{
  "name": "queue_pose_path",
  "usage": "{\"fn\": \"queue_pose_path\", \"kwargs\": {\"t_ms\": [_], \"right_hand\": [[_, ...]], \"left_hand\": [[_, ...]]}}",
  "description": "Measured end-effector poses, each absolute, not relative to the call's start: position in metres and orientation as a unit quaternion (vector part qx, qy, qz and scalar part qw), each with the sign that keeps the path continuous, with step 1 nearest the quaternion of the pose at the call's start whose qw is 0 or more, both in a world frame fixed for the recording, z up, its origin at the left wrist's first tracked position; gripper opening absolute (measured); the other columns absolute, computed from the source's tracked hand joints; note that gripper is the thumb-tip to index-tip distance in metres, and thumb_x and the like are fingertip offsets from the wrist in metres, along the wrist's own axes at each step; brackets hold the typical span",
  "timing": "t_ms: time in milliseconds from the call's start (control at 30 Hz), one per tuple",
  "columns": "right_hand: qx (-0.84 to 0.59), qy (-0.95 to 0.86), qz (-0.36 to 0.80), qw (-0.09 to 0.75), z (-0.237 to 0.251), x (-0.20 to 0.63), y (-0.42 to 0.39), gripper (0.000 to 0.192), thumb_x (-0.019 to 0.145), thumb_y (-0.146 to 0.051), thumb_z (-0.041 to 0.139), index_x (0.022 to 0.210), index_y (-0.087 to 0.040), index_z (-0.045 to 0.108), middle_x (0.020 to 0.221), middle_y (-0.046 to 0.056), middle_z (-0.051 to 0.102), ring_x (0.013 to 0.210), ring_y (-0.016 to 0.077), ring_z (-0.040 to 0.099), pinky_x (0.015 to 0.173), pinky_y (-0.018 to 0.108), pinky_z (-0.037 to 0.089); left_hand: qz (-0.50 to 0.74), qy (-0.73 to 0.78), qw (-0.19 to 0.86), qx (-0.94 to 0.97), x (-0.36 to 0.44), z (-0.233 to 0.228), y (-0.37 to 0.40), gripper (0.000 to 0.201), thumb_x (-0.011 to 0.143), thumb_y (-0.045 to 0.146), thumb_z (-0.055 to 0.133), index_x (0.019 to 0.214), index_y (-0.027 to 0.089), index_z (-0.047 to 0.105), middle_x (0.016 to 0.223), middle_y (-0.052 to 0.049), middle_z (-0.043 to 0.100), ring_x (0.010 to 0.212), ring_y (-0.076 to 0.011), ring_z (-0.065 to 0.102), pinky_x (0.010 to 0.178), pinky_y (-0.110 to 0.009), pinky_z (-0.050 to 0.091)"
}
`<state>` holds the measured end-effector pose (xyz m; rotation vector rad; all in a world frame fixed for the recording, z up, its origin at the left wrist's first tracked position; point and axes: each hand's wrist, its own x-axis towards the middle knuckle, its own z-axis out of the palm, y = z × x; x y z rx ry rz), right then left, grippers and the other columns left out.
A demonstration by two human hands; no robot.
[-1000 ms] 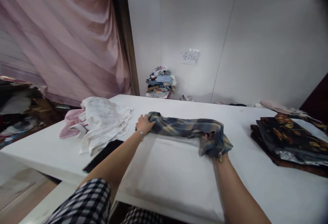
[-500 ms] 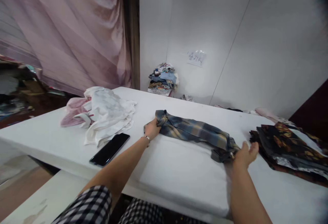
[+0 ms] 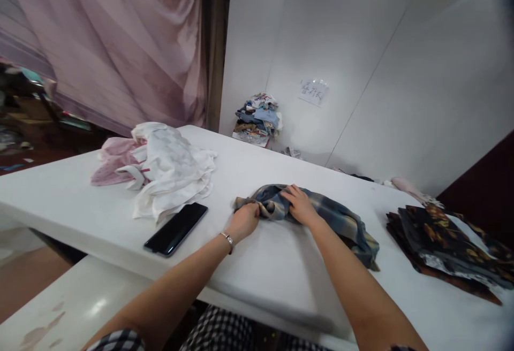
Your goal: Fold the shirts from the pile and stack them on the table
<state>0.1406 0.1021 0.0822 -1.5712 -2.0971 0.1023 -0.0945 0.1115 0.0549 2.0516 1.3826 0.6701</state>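
Rumpled plaid cloth point(image 3: 321, 214) — soft, folded

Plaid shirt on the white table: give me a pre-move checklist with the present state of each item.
1. Left hand grips the plaid shirt at its left end: ok.
2. Right hand rests on the shirt: ok.
3. Shirt lies flat and smooth: not ok, it is bunched.
4. Phone lies apart from the shirt: ok.
5. Dark folded stack is apart from the shirt: ok.
6. Buttons fastened: cannot tell.
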Motion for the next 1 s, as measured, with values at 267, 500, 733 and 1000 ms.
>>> {"fn": "queue_pose_path", "kwargs": {"t_ms": [267,500,733,1000], "right_hand": [[-0.528,-0.789,-0.106,0.297,0.121,0.094,0.064,0.028,0.093,-0.027,0.043,0.081,-0.020,0.067,0.077,0.007,0.068,0.074,0.0199,0.061,0.074,0.033,0.048],[-0.401,-0.896,0.126,0.141,0.087,0.050,0.002,0.018,0.088,-0.029,0.054,0.088,-0.032,0.071,0.081,0.001,0.072,0.073,0.0199,0.066,0.068,0.031,0.051],[-0.572,-0.747,0.160,0.300,0.104,0.099,0.080,0.025,0.085,-0.025,0.054,0.100,-0.021,0.073,0.100,0.006,0.074,0.094,0.0218,0.067,0.088,0.037,0.051],[-0.643,-0.727,0.171,0.167,0.085,0.061,0.167,0.076,0.073,-0.027,0.071,0.143,-0.018,0.044,0.132,0.014,0.060,0.121,0.0272,0.056,0.100,0.037,0.042]], "left_hand": [[0.335,0.440,0.607,0.571,-0.103,0.058,0.052,0.034,0.087,0.042,0.055,0.111,0.018,0.061,0.118,-0.014,0.066,0.094,-0.0227,0.068,0.070,-0.032,0.055],[0.536,0.327,0.756,0.185,-0.097,0.064,0.029,0.023,0.082,0.023,0.067,0.104,0.018,0.069,0.105,-0.008,0.074,0.100,-0.0204,0.069,0.088,-0.031,0.056],[0.534,0.400,0.739,0.094,-0.095,0.058,0.028,0.022,0.083,0.011,0.062,0.103,0.014,0.068,0.093,-0.008,0.077,0.082,-0.0203,0.073,0.077,-0.033,0.061],[0.501,0.419,0.749,0.111,-0.100,0.055,0.018,0.020,0.083,0.019,0.065,0.102,0.018,0.069,0.101,-0.008,0.076,0.097,-0.0227,0.071,0.091,-0.036,0.056]]}}
